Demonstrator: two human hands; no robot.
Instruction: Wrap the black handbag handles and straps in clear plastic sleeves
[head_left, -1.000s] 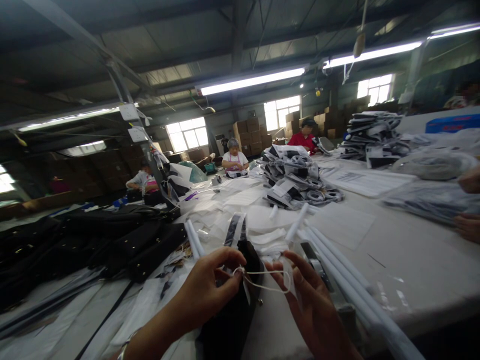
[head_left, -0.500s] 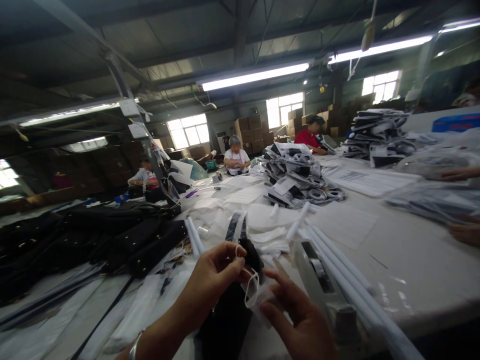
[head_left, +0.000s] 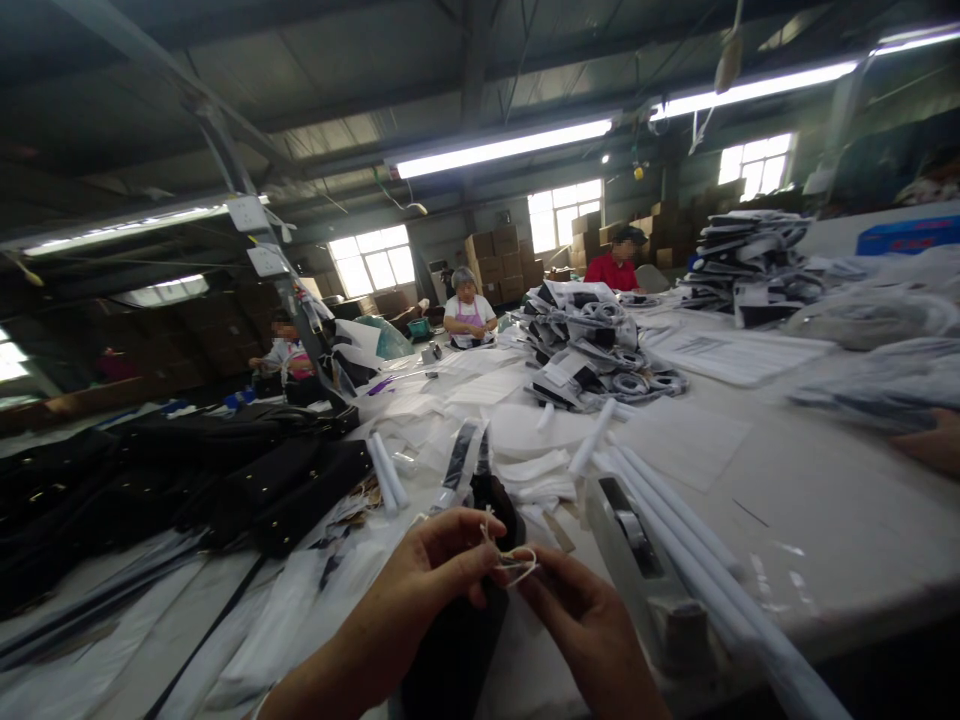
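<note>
A thin white string (head_left: 523, 578) forms a small loop between my hands. My left hand (head_left: 431, 580) pinches one part of it between thumb and forefinger, with a loose end sticking up. My right hand (head_left: 585, 620) has its fingertips closed on the other side of the loop, close to the left fingers. The pale tag seen earlier on the string is hidden now. Beneath both hands stands a black bag (head_left: 450, 655), mostly covered by them. Its handle (head_left: 459, 455), wrapped in clear plastic, rises behind my left hand.
A grey tape dispenser (head_left: 645, 590) stands right of my hand, beside long white tubes (head_left: 694, 535). Black bags (head_left: 300, 490) lie heaped at left. Further back is a pile of wrapped goods (head_left: 577, 350). Another person's hand (head_left: 934, 440) is at the right edge; several people sit beyond.
The string was stretched wide between my hands, then slackened, and is now a small loop. My right hand has come in towards the left. The pale tag has gone out of sight.
</note>
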